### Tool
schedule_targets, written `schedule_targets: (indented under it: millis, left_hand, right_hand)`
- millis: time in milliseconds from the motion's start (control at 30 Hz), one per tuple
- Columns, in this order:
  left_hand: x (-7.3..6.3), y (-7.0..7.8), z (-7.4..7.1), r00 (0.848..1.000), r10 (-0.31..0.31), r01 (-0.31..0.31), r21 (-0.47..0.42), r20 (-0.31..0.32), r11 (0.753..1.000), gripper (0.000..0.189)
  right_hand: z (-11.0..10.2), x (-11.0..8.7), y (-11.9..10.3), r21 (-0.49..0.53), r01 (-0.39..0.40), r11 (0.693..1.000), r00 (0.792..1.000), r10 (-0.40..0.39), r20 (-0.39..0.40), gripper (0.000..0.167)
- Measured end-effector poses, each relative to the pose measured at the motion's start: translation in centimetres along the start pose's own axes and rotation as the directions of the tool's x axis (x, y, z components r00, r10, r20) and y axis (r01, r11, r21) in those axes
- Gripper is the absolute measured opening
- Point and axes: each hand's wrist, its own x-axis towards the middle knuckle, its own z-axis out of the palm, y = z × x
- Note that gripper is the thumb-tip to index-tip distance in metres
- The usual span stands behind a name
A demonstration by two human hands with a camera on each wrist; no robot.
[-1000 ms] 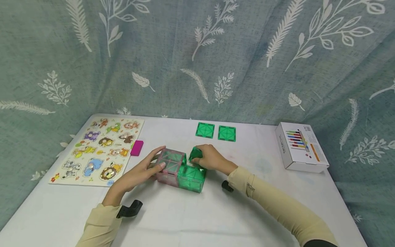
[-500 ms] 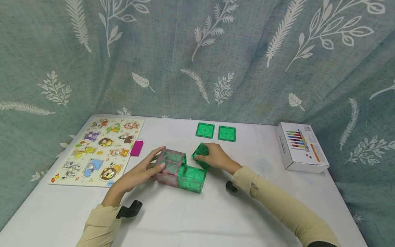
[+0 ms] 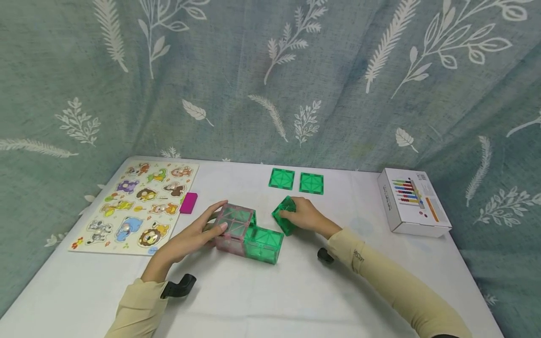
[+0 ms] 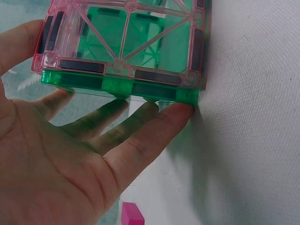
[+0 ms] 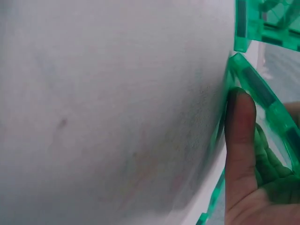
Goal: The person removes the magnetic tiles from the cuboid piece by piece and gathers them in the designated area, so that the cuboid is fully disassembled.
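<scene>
My left hand [image 3: 192, 239] grips the pink end of a box built from magnetic tiles [image 3: 234, 220], thumb over its top edge. In the left wrist view, its fingers [image 4: 140, 136] spread along a green side of the box. A lower green section [image 3: 264, 244] joins the box on its right. Just right of this, my right hand [image 3: 307, 216] pinches green magnetic tiles [image 3: 285, 213], tilted and apart from the box. In the right wrist view, the thumb [image 5: 241, 126] lies along the inner side of a green tile [image 5: 262, 89]; the hand hides part of them.
Two flat green tiles [image 3: 282, 179] lie behind the hands. An animal puzzle board [image 3: 186, 176] is at the left, with a magenta block [image 3: 188, 203] by its edge. A white printed box [image 3: 405, 220] stands at the right, before a leaf-patterned curtain [image 3: 236, 70].
My right hand has moved right with the green tiles, away from the built box, and the tiles have turned. The left hand keeps its place on the pink end.
</scene>
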Motion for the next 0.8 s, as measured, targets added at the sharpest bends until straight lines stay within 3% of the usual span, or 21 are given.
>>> schedule_targets:
  millis: [167,433,533,667,800]
  left_hand:
    - [0.0,-0.1,-0.1,1.0,-0.001,0.001,0.006,-0.005,1.0,0.069]
    - [0.1,-0.2,-0.1,1.0,0.008,-0.008,0.023,-0.004,1.0,0.068]
    - [0.1,-0.2,-0.1,1.0,0.007,-0.007,0.017,-0.003,1.0,0.068]
    - [0.1,-0.2,-0.1,1.0,0.018,-0.018,0.026,0.0,0.999,0.068]
    - [0.1,-0.3,-0.1,1.0,0.021,-0.021,0.036,0.001,0.999,0.068]
  right_hand:
    - [-0.5,-0.2,0.3,0.055,-0.029,0.998,0.999,0.027,0.041,0.016]
    - [-2.0,-0.8,1.1,0.077,-0.094,0.993,0.994,0.089,0.067,0.028]
    - [-2.6,-1.1,1.7,0.133,-0.135,0.982,0.988,0.124,0.092,0.031]
    - [-3.6,-1.6,2.2,0.258,-0.189,0.947,0.979,0.161,0.126,0.061]
    - [-4.5,-2.1,2.7,0.31,-0.223,0.924,0.972,0.188,0.142,0.079]
